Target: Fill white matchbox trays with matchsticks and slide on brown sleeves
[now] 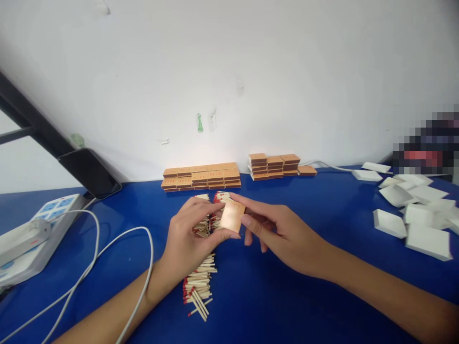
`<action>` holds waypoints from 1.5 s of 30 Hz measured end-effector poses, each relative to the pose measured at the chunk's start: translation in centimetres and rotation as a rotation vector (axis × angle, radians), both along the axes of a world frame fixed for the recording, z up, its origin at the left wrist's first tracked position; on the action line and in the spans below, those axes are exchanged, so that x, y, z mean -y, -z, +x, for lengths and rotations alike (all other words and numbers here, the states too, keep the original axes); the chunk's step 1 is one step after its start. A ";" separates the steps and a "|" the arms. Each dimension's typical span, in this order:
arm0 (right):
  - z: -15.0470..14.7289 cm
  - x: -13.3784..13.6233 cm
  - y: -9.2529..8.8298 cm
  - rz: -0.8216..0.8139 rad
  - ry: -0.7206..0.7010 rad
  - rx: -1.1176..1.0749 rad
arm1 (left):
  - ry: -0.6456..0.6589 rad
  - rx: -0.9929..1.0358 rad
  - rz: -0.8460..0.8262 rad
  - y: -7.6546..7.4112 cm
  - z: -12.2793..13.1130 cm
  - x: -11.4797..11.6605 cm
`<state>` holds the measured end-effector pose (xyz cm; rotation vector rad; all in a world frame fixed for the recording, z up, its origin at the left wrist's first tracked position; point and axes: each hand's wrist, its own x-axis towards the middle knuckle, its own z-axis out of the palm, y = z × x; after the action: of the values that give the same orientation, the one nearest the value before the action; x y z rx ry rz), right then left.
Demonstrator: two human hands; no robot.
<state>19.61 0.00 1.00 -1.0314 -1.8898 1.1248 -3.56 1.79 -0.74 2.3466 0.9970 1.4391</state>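
- Nearest the camera, on the blue bench [268, 296]: a loose pile of matches [198, 289], thin pale wooden sticks with red heads, lying roughly parallel; a few at the near end are splayed out.
- Left of that, two white cables [93, 260] loop across the bench; one passes over the left forearm.
- Mid bench: left hand [188, 243] and right hand [283, 231] meet on one matchbox sleeve [232, 216], a flat rectangle of plain tan card held tilted just above the bench.
- Left grip: thumb under the sleeve's lower edge, fingers over its top left. Closed on the sleeve.
- Right grip: index finger along the top edge, thumb at the right side. Pinching the same sleeve.
- Can't tell whether anything is inside the sleeve.
- More matches [211, 210] lie behind and under the left fingers, red heads at the far end.
- Far left: white power strip [32, 239], smooth plastic with blue-marked sockets; beyond it a dark phone [89, 173] leans on the wall.
- Right side: white inner trays [412, 210], shallow open card boxes, scattered and tipped at angles. All look empty from here.
- Far edge, against the white wall [229, 71]: two stacks of closed tan matchboxes, a long low stack [201, 177] left and a shorter stack [274, 166] right.
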 end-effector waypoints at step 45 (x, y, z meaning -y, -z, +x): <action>2.5 -5.1 2.3 0.396 0.399 0.103 | -0.498 -0.361 -0.036 -2.6 -6.7 -9.4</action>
<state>22.11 5.13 -1.34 -1.1791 -1.7812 0.4552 -10.31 11.19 1.90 2.4947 1.7871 1.1284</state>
